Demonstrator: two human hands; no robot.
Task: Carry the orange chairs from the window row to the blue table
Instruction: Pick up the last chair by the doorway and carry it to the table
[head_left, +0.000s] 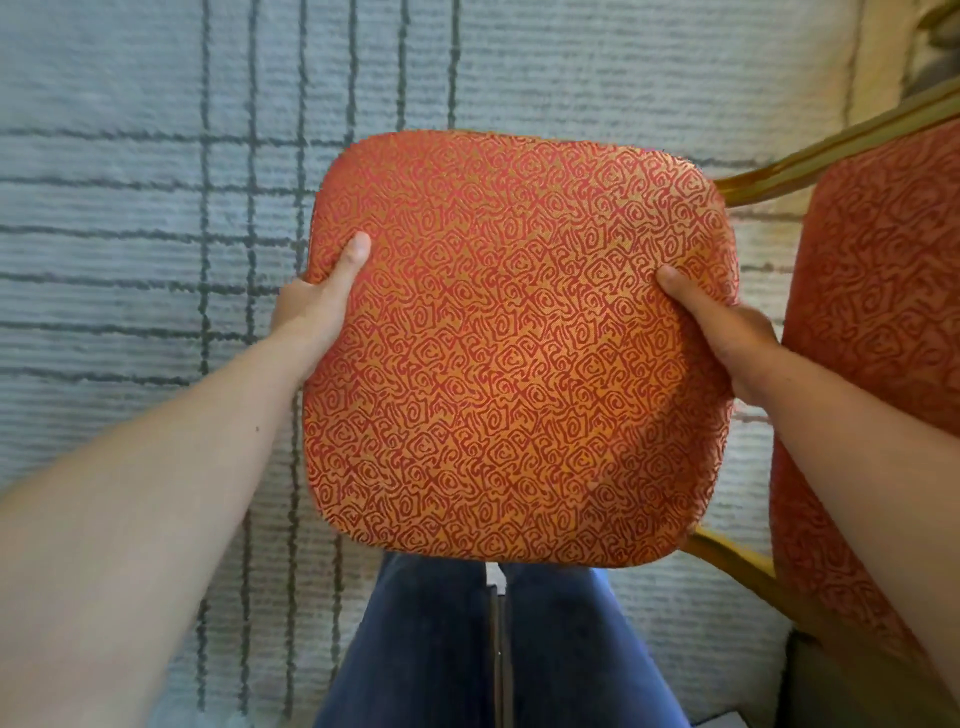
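Head camera, looking down: the orange chair fills the middle, its seat above the lined carpet and the person's jeans. The left hand grips the seat's left edge and the right hand grips the right edge, thumbs on top. A matching backrest stands just right.

Seat: orange with red swirls. Rug at 9 o'clock: grey-blue, dark grid lines. Jeans: blue.
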